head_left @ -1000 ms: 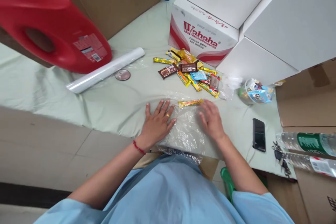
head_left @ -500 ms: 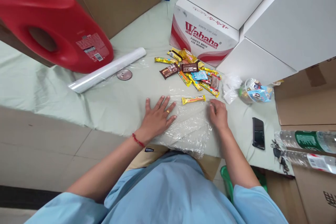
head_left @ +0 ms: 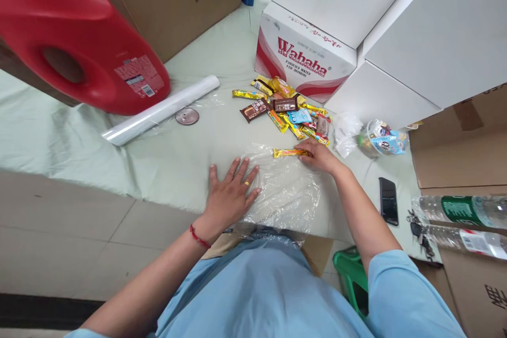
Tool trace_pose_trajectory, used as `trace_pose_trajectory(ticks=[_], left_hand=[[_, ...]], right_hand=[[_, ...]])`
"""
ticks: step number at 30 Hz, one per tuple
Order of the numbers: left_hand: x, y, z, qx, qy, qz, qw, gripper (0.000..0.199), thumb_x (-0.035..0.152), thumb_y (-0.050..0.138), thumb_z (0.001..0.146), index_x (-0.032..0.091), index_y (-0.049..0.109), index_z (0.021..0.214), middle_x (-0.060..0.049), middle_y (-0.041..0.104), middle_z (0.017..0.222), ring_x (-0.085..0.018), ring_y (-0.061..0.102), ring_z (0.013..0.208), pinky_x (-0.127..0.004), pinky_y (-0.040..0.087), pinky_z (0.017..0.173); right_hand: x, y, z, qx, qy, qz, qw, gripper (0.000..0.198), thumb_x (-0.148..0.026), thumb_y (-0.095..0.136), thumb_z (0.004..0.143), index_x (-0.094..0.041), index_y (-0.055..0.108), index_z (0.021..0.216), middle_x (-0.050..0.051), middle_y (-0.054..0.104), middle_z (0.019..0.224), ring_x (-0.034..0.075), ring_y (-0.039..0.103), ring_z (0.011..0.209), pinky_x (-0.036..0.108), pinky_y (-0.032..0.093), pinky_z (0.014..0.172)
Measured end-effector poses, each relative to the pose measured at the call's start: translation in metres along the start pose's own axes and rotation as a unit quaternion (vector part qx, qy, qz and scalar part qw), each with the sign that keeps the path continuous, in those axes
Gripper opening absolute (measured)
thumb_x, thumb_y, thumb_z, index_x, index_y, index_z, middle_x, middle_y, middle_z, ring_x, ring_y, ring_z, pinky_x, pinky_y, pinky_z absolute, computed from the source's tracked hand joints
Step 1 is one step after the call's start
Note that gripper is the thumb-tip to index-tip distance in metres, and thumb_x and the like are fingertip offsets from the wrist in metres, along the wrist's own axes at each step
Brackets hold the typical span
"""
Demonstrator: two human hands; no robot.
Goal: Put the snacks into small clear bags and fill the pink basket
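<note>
My left hand [head_left: 232, 187] lies flat with spread fingers at the left side of a sheet of clear plastic film [head_left: 289, 190]. A yellow-wrapped snack stick [head_left: 285, 152] rests on the film near its far edge. The fingers of my right hand [head_left: 319, 156] pinch the right end of this stick and cover that end. Just beyond it lies a pile of wrapped snacks: more yellow sticks, a blue packet [head_left: 299, 116] and dark brown cocoa packets [head_left: 254, 110].
A film roll [head_left: 162, 111] and a round disc [head_left: 187, 116] lie left, beside a red jug [head_left: 99, 47]. A Wahaha carton [head_left: 304, 58] stands behind the snacks. Rightward are crumpled plastic [head_left: 346, 134], a snack tub [head_left: 380, 140], a phone [head_left: 388, 200], keys [head_left: 420, 232] and bottles [head_left: 463, 211].
My right hand has moved left from the film's right edge onto the end of the snack stick. My left hand has shifted slightly left, still flat.
</note>
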State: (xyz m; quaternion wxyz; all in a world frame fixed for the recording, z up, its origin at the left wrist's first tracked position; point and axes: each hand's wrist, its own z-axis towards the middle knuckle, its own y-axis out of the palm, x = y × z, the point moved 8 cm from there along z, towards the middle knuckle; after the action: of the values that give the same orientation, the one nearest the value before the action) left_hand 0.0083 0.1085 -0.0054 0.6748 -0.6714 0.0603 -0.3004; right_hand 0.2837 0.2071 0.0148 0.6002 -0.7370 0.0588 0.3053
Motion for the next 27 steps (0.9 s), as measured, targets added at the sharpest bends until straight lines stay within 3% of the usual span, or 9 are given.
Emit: trace_pose_trajectory(ticks=[5, 10, 13, 16, 18, 20, 22, 25, 27], left_hand=[[0.000, -0.001, -0.001, 0.001, -0.004, -0.017, 1.000, 0.057, 0.045, 0.042, 0.109, 0.032, 0.043, 0.164, -0.013, 0.032, 0.174, -0.038, 0.031, 0.162, -0.080, -0.005, 0.125], [0.000, -0.001, 0.000, 0.000, -0.007, -0.021, 1.000, 0.057, 0.045, 0.041, 0.109, 0.031, 0.044, 0.164, -0.013, 0.033, 0.174, -0.037, 0.030, 0.162, -0.078, -0.007, 0.125], [0.000, -0.001, 0.000, 0.004, -0.010, -0.020, 1.000, 0.056, 0.045, 0.041, 0.109, 0.030, 0.044, 0.163, -0.012, 0.033, 0.174, -0.036, 0.029, 0.163, -0.077, -0.008, 0.126], [0.000, -0.001, 0.000, 0.011, -0.010, -0.021, 1.000, 0.056, 0.044, 0.041, 0.110, 0.031, 0.044, 0.164, -0.012, 0.033, 0.174, -0.035, 0.029, 0.163, -0.076, -0.008, 0.127], [0.000, -0.001, 0.000, 0.013, -0.012, -0.021, 1.000, 0.056, 0.044, 0.040, 0.110, 0.031, 0.043, 0.164, -0.011, 0.033, 0.174, -0.035, 0.030, 0.163, -0.075, -0.007, 0.127], [-0.001, -0.001, 0.000, 0.013, -0.015, -0.018, 1.000, 0.056, 0.044, 0.040, 0.110, 0.031, 0.043, 0.164, -0.011, 0.034, 0.174, -0.035, 0.031, 0.162, -0.075, -0.007, 0.127], [-0.001, -0.001, 0.000, 0.009, -0.016, -0.015, 1.000, 0.056, 0.045, 0.040, 0.110, 0.030, 0.044, 0.164, -0.011, 0.035, 0.173, -0.035, 0.031, 0.162, -0.075, -0.007, 0.128], [-0.001, -0.001, 0.001, 0.006, -0.015, -0.011, 1.000, 0.055, 0.045, 0.041, 0.110, 0.030, 0.045, 0.163, -0.011, 0.036, 0.173, -0.035, 0.032, 0.162, -0.076, -0.005, 0.128], [-0.001, -0.002, 0.001, 0.007, -0.017, -0.009, 1.000, 0.055, 0.045, 0.042, 0.109, 0.030, 0.046, 0.163, -0.011, 0.037, 0.173, -0.035, 0.032, 0.162, -0.076, -0.003, 0.128]], right_hand=[[0.032, -0.005, -0.013, 0.008, 0.099, -0.016, 0.995, 0.047, -0.034, 0.079, 0.079, -0.022, 0.077, 0.124, 0.006, 0.072, 0.102, 0.025, 0.066, 0.090, 0.036, 0.055, 0.086], [0.061, -0.029, -0.034, 0.092, 0.154, 0.059, 0.982, 0.048, -0.047, 0.079, 0.075, -0.020, 0.076, 0.115, 0.003, 0.065, 0.096, 0.019, 0.057, 0.074, 0.034, 0.052, 0.074], [0.073, -0.053, -0.037, 0.151, 0.177, 0.064, 0.970, 0.053, -0.051, 0.076, 0.078, -0.020, 0.074, 0.121, 0.004, 0.064, 0.097, 0.019, 0.055, 0.073, 0.036, 0.052, 0.074], [0.084, -0.086, -0.028, 0.230, 0.248, -0.025, 0.941, 0.060, -0.046, 0.073, 0.081, -0.017, 0.069, 0.134, 0.011, 0.065, 0.113, 0.022, 0.059, 0.079, 0.041, 0.055, 0.083], [0.080, -0.099, -0.007, 0.251, 0.265, -0.098, 0.926, 0.059, -0.039, 0.068, 0.086, -0.015, 0.065, 0.140, 0.016, 0.063, 0.126, 0.027, 0.063, 0.093, 0.045, 0.054, 0.093], [0.062, -0.097, 0.029, 0.219, 0.222, -0.159, 0.937, 0.047, -0.030, 0.059, 0.091, -0.014, 0.069, 0.134, 0.018, 0.065, 0.127, 0.032, 0.062, 0.110, 0.047, 0.050, 0.104], [0.036, -0.082, 0.069, 0.161, 0.137, -0.198, 0.957, 0.040, -0.023, 0.053, 0.094, -0.015, 0.073, 0.127, 0.017, 0.069, 0.124, 0.035, 0.058, 0.119, 0.049, 0.045, 0.111], [-0.001, -0.058, 0.116, 0.116, 0.039, -0.224, 0.967, 0.048, -0.019, 0.054, 0.093, -0.017, 0.068, 0.139, 0.015, 0.067, 0.136, 0.038, 0.051, 0.129, 0.053, 0.043, 0.114], [-0.011, -0.047, 0.137, 0.096, 0.033, -0.234, 0.967, 0.054, -0.019, 0.055, 0.092, -0.017, 0.063, 0.145, 0.016, 0.062, 0.145, 0.040, 0.048, 0.134, 0.056, 0.044, 0.113]])
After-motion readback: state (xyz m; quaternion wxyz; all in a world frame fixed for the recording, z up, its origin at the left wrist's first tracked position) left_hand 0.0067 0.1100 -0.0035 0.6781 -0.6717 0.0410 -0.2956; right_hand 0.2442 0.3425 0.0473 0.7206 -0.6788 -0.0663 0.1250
